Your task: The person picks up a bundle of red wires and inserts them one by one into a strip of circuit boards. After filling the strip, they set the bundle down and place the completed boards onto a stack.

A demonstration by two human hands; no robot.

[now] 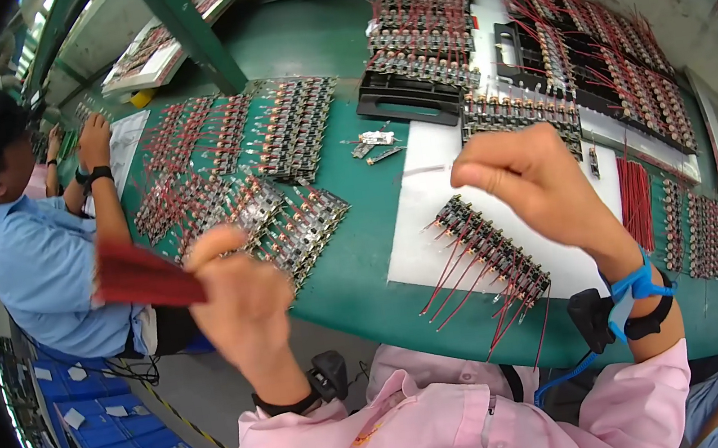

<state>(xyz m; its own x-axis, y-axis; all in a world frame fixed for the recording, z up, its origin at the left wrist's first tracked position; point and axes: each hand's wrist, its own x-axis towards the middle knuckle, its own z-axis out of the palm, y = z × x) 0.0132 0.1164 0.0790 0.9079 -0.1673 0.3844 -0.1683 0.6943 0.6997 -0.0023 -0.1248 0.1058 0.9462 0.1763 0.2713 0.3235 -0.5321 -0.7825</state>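
My left hand (243, 307) is raised at the left, its fingers closed round a bundle of red wires (144, 275) that is smeared by motion. My right hand (525, 179) hovers over a white sheet (417, 248), thumb and fingers pinched together. A faint thin streak (424, 169) runs toward those fingertips; whether it is a wire I cannot make out. Below the right hand lies a slanted row of small circuit boards (494, 247), with red wires trailing toward me. A blue wrist strap (632, 286) circles my right wrist.
Rows of wired boards (296, 128) cover the green table (362, 246) at left, and more boards (420, 30) stand at the back beside a black tray (406, 100). Loose red wires (636, 204) lie at right. A co-worker in blue (47, 265) sits at left, near a green post (189, 33).
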